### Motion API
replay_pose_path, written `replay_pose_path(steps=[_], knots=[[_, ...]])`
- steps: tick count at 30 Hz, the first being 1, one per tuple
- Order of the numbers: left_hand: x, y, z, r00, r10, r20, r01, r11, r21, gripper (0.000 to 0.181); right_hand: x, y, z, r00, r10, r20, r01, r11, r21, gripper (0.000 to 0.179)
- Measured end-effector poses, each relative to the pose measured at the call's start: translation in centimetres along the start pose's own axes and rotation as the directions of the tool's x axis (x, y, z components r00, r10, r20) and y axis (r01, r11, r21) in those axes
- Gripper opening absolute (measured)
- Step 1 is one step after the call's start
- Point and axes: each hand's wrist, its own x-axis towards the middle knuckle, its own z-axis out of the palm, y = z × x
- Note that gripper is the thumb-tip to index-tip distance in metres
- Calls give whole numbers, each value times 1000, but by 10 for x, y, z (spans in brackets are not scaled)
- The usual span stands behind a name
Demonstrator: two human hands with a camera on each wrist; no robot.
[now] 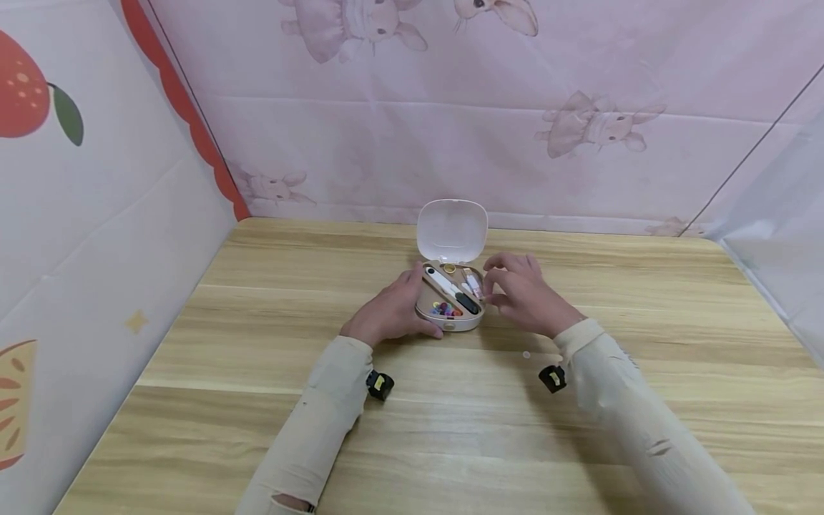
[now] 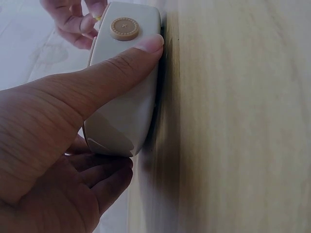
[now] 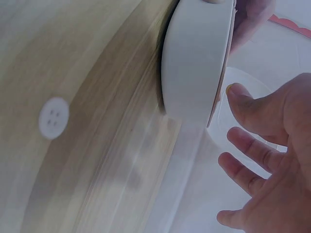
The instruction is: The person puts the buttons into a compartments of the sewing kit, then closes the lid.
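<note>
A small cream sewing case [image 1: 450, 315] lies on the wooden table [image 1: 257, 343] with its white lid [image 1: 452, 230] standing open. Inside are coloured pins, a black tool and white pieces. My left hand [image 1: 393, 311] grips the case's left side. Its thumb [image 2: 121, 63] lies on the front wall by the button-shaped clasp [image 2: 125, 28], with the fingers curled round the case's other side. My right hand [image 1: 523, 292] hovers at the case's right edge, its fingers [image 3: 248, 145] loosely bent, apart and holding nothing. A yellow speck [image 3: 228, 89] shows at one fingertip.
A loose white button [image 1: 526, 354] [image 3: 53, 118] lies on the table in front of my right wrist. Fabric walls printed with rabbits and fruit close in the table at the back, left and right. Bare wood stretches on both sides of the case.
</note>
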Motion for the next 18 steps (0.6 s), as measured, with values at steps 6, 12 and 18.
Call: replay_pose_path(steps=[6,12,18], knots=[[1,0,0,1000,3,-1,-3,1000,-5,130,3,-7,0,1000,-2,-6,2,1000,28,13],[2,-1,0,1000,11,-8,-12,1000,-7,129,6,-13,5,998,-47,-36,49,998,44,16],[2,-2,1,1000,16,-12,-16,1000,-11,128,8,-18,8,996,-79,-36,81,995,61,14]])
